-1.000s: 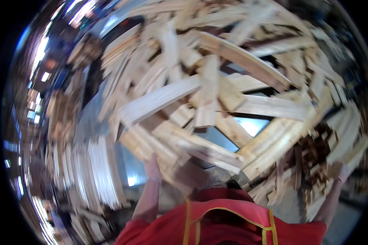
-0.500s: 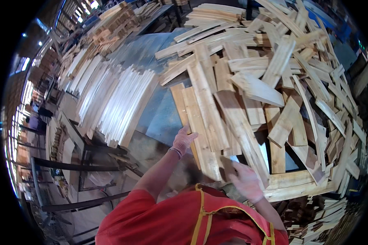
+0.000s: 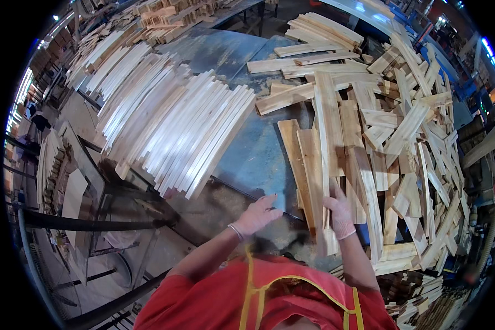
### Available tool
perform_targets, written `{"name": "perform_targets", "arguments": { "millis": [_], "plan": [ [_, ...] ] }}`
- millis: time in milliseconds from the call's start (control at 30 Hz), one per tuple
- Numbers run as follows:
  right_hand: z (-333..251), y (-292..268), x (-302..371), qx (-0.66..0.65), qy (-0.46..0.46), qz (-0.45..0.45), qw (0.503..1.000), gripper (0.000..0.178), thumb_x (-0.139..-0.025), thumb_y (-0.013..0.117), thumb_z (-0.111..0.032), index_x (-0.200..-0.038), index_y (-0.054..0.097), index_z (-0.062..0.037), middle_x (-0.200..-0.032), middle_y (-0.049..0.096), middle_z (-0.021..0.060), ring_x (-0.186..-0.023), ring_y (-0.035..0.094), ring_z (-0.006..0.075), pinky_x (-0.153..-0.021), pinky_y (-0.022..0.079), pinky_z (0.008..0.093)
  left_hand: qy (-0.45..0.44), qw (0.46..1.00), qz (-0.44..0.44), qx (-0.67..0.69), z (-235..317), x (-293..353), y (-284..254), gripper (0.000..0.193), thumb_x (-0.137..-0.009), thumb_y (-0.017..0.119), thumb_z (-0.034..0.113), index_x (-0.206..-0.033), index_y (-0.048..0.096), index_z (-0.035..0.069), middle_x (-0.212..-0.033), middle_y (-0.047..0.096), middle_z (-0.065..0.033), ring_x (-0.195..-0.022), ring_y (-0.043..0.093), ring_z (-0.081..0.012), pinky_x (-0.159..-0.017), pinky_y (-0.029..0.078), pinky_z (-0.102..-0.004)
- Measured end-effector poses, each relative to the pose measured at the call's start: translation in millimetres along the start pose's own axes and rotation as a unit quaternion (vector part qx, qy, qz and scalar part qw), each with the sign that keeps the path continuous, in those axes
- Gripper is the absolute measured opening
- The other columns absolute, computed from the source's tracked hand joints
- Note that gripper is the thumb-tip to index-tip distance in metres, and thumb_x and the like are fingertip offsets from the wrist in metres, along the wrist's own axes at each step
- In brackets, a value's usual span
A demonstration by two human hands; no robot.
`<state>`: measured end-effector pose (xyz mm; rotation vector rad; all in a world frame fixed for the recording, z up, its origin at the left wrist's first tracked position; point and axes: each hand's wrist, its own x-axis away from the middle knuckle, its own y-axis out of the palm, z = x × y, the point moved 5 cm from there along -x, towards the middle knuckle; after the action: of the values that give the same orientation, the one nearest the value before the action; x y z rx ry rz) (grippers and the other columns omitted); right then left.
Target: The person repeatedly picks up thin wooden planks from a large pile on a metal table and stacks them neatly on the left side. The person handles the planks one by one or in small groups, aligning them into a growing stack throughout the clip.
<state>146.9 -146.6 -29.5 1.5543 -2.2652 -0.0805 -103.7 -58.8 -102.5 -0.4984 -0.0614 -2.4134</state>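
Observation:
My right hand (image 3: 340,213), in a pale glove, grips the near end of a long wooden board (image 3: 324,118). That board is tilted partly onto its edge above other boards. Left of it lie two more boards, a wider plank (image 3: 309,159) and a narrower plank (image 3: 292,151), slanting toward me. My left hand (image 3: 258,216), gloved as well, hovers off the table's near edge with fingers stretched out and nothing in them. Under the boards is a blue-grey metal table (image 3: 256,159).
A big jumbled heap of boards (image 3: 407,132) covers the table's right side. To the left, pale strips (image 3: 187,132) lie in a tight row. Stacked wood blocks (image 3: 173,19) stand at the back. A dark metal rail (image 3: 93,221) runs at the lower left.
My left hand has come away from the boards. My right hand has taken hold of the long board, which now tips toward its edge. The whole view has shifted with my head.

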Motion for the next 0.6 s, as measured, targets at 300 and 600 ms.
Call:
{"name": "perform_targets", "arguments": {
  "millis": [300,600],
  "plan": [
    [50,55,-32,0.747,-0.086,0.020,0.659,0.097,-0.079,0.082,-0.052,-0.158,0.045,-0.0098,-0.163,0.039,0.0197,-0.153,0.030,0.0439,-0.128,0.020,0.0555,-0.063,0.960,0.231,-0.146,28,-22,-101,0.044,-0.091,0.070,0.019,-0.133,0.065,0.004,-0.112,0.075,-0.0113,-0.104,0.073,-0.0310,-0.095,0.057,-0.0414],
    [41,-33,-38,0.667,0.004,0.098,0.739,0.105,-0.072,0.087,-0.039,-0.161,0.038,-0.0107,-0.165,0.038,0.0220,-0.152,0.034,0.0447,-0.126,0.031,0.0512,-0.080,0.680,0.317,-0.656,27,-14,-191,0.058,-0.094,0.058,0.017,-0.152,0.051,0.017,-0.153,0.049,-0.0121,-0.142,0.045,-0.0351,-0.118,0.033,-0.0523]
  ]
}}
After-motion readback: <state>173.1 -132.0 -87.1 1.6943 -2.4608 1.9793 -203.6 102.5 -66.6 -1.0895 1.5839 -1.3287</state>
